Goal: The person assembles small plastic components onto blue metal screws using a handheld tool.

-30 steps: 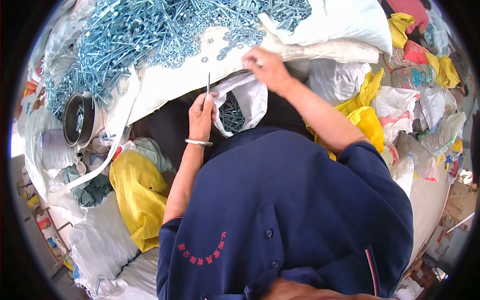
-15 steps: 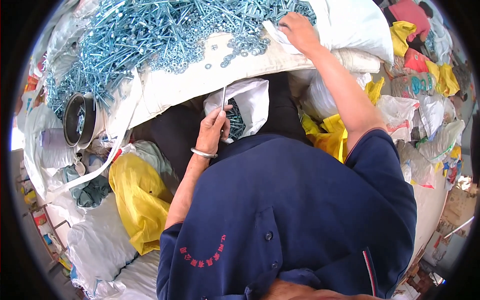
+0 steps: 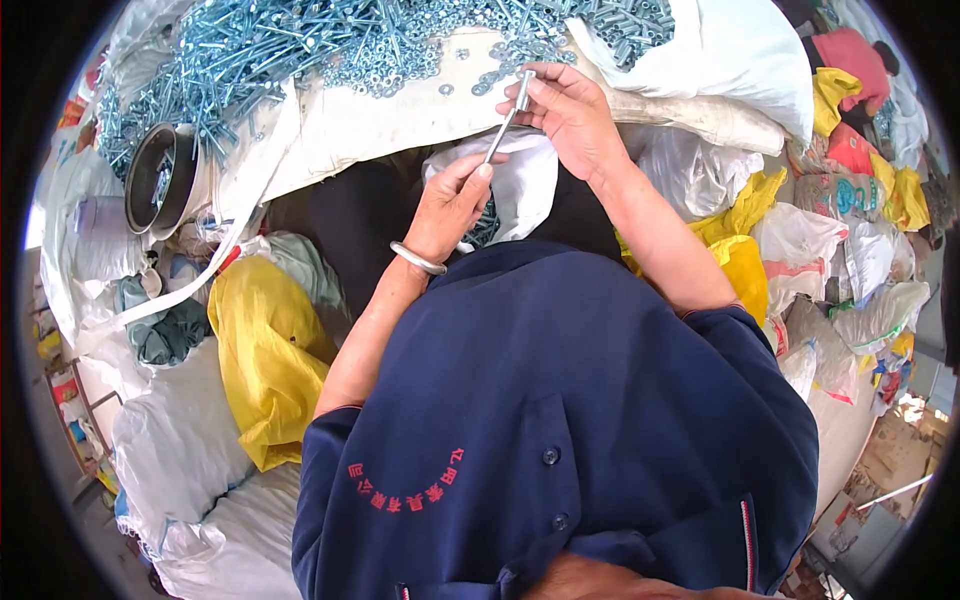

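My left hand (image 3: 450,210) pinches one end of a long bolt (image 3: 499,140), which slants up and to the right. At the bolt's far end, my right hand (image 3: 580,125) grips a short metal sleeve (image 3: 523,90) between thumb and fingers. Sleeve and bolt line up end to end; whether the bolt has entered the sleeve I cannot tell. Beneath my hands an open white bag (image 3: 527,185) has bolts (image 3: 485,228) in it. Ahead, a whitish cloth (image 3: 350,140) bears heaps of long bolts (image 3: 270,85), nuts (image 3: 385,68), washers (image 3: 500,72) and sleeves (image 3: 640,30).
A dark round metal pan (image 3: 135,195) with a few bolts inside stands at the left. Yellow sacks (image 3: 265,350) and white sacks (image 3: 180,440) lie low on the left. More bags (image 3: 800,240) crowd the right, where another person (image 3: 850,60) bends over.
My right hand has come back from the sleeve heap to the bolt's tip, now with a sleeve in it. My left hand has risen slightly, tilting the bolt rightward.
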Motion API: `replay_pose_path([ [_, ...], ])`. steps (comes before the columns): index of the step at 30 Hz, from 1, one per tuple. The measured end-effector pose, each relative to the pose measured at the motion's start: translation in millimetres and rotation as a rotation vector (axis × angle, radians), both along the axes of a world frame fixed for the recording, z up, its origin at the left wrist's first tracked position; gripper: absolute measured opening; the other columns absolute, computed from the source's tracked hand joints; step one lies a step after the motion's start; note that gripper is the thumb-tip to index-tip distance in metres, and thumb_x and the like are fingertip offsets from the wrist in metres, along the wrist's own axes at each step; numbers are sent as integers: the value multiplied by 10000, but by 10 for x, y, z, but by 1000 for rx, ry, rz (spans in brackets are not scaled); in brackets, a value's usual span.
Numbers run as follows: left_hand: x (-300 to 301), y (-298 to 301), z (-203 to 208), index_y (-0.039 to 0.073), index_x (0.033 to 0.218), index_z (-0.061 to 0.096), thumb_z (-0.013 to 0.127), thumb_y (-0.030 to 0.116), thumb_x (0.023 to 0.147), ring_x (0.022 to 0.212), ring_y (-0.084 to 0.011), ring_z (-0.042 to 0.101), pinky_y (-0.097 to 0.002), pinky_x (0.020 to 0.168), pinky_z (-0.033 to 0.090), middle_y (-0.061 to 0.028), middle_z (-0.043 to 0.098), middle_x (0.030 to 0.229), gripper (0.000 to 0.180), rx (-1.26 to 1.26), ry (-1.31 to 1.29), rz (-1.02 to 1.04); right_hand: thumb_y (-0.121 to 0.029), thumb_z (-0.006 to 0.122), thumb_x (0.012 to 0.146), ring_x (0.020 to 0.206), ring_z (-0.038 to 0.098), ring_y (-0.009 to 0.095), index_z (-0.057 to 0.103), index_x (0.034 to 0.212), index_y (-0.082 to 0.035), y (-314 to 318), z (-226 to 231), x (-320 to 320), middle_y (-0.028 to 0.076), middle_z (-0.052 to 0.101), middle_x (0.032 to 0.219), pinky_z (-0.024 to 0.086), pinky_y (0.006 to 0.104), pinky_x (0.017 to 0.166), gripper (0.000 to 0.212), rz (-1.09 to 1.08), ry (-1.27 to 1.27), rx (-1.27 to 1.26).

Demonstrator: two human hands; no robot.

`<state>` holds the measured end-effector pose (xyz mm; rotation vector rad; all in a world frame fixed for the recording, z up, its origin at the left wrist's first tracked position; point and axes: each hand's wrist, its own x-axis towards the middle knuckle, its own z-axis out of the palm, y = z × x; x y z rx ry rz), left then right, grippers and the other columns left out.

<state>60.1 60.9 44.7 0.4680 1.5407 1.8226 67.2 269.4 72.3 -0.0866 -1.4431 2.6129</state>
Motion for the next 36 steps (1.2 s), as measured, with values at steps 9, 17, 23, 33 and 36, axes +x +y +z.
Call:
replay_pose_path([
  [9,12,8,-189,43,1134,664,538,197,999,600,-38,361,-210,533,311,58,425,664,241,-67,213,117,-72,590,943,961,675,283,542,1099,11,-223,-167,124,164,665,998,548,363,817,182,-88,-11,147],
  [17,-53,-140,-147,-20,1114,625,420,411,1027,579,-57,380,-247,526,312,28,435,632,485,-109,188,282,-170,537,985,869,643,131,638,1015,46,-166,66,-64,89,674,952,511,279,773,241,-44,113,897],
  [23,-116,-149,-113,0,1133,619,324,488,1034,515,-33,286,-215,465,216,56,394,603,579,-58,201,317,-152,606,883,862,604,374,668,1044,-34,-15,-243,-577,167,608,909,483,393,771,209,-133,233,1513],
  [33,-244,-343,-237,-8,1090,626,355,457,1037,478,-25,274,-202,433,205,59,397,601,541,5,62,336,-101,686,796,729,655,258,653,856,-1,82,-290,-955,120,646,803,505,349,663,121,-56,221,1490],
  [36,-258,-336,-280,23,1064,635,402,444,1029,505,-23,279,-206,455,205,70,368,590,483,56,31,326,-125,713,797,655,655,126,689,911,7,115,-229,-1202,84,675,749,507,276,610,176,-94,95,1269],
])
